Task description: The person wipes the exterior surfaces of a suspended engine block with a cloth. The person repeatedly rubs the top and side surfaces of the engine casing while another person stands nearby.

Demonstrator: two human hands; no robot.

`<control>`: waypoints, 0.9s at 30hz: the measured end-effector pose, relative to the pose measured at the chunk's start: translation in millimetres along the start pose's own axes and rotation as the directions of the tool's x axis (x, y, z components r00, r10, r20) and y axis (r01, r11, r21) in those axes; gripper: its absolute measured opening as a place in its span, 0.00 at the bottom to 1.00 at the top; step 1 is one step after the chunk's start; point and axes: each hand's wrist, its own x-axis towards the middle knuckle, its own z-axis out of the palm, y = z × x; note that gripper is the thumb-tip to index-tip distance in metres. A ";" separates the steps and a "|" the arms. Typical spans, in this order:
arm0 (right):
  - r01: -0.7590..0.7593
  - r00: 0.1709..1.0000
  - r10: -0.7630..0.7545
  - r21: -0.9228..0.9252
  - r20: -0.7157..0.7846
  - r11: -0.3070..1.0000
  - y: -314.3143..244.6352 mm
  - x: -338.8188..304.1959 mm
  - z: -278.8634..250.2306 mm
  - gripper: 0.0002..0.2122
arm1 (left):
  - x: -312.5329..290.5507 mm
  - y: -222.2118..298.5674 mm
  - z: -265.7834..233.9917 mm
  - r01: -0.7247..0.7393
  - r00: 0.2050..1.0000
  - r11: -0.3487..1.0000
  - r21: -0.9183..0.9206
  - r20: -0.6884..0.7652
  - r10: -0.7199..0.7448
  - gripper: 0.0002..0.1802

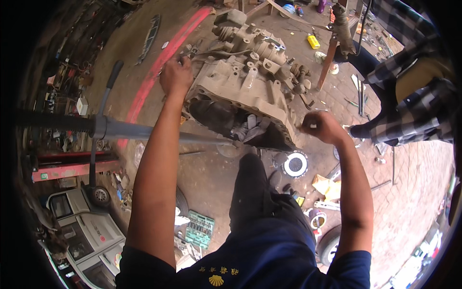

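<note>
A large, dusty metal gearbox (236,82) is in front of me, its hollow bell housing facing my legs. At its left edge is my left hand (177,74), fingers bent around the side; the fingertips are partly hidden. My right hand (323,127) is closed like a fist beside the lower right rim of the housing. A small pale spot shows between its fingers, too small to name. I cannot tell whether that hand touches the rim.
A grey metal pole (159,134) with a cross bar comes in from the left. On the ground are a round clutch part (295,164), a green socket set (199,229) and a yellow bottle (313,41). A person in a checked shirt (418,115) is at the right. A van (86,231) stands lower left.
</note>
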 end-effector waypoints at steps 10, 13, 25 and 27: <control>0.015 1.000 -0.012 -0.133 0.028 0.991 2.6 7.0 -5.5 0.08 | 1.0 1.0 -0.1 0.004 1.000 1.000 -0.008 0.000 -0.004 0.23; -0.032 0.995 0.014 -0.178 -0.100 0.983 -6.0 5.3 -1.2 0.08 | -1.4 3.0 -2.0 0.011 1.000 1.000 0.003 0.006 -0.011 0.22; 0.056 0.986 -0.090 -0.229 -0.141 0.972 -1.1 2.7 -5.1 0.09 | 0.8 2.9 -0.2 -0.030 1.000 1.000 0.003 -0.008 0.030 0.21; 0.052 0.976 -0.111 -0.288 -0.190 0.956 -1.9 2.9 -0.7 0.06 | -1.6 0.4 -1.4 -0.014 1.000 1.000 0.012 0.019 0.014 0.21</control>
